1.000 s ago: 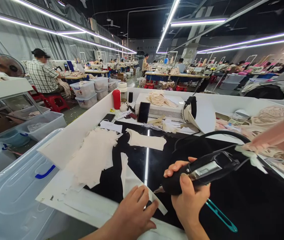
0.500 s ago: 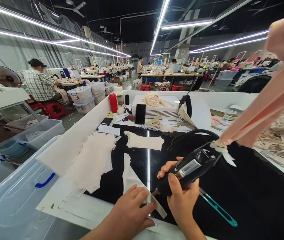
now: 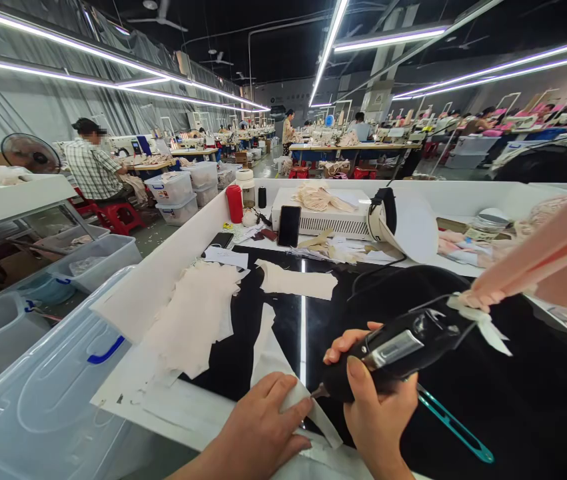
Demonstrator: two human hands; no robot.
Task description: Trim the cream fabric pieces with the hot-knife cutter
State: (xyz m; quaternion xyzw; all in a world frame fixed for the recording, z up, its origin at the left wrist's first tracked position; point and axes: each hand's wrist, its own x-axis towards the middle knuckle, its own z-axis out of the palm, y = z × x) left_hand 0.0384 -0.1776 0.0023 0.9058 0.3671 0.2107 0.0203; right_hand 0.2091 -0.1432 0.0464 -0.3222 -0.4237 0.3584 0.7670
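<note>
My right hand (image 3: 380, 400) is wrapped round a black handheld power tool (image 3: 398, 343), its narrow metal tip pointing left, close beside my left fingertips. At the tool's rear end, a pink cloth strip (image 3: 538, 260) is tied on with a pale knot and runs up to the right. With fingers together and bent, my left hand (image 3: 268, 417) grips and presses down a narrow off-white fabric piece (image 3: 273, 357) on the black work surface (image 3: 463, 387). Part of that fabric is hidden under the hand. Whether the tip touches the cloth, I cannot tell.
A pile of off-white fabric pieces (image 3: 190, 320) lies at left, another piece (image 3: 298, 281) further back. A teal slotted tool (image 3: 456, 423) rests right of my right hand. Behind stand a phone (image 3: 289, 227), a white box (image 3: 348, 223) and a visor (image 3: 403, 230).
The whole view has shifted slightly, so the table appears further right. The pink cloth strip hangs lower and further right. Both hands keep their grips, with the tool tip now plainer beside the left fingertips.
</note>
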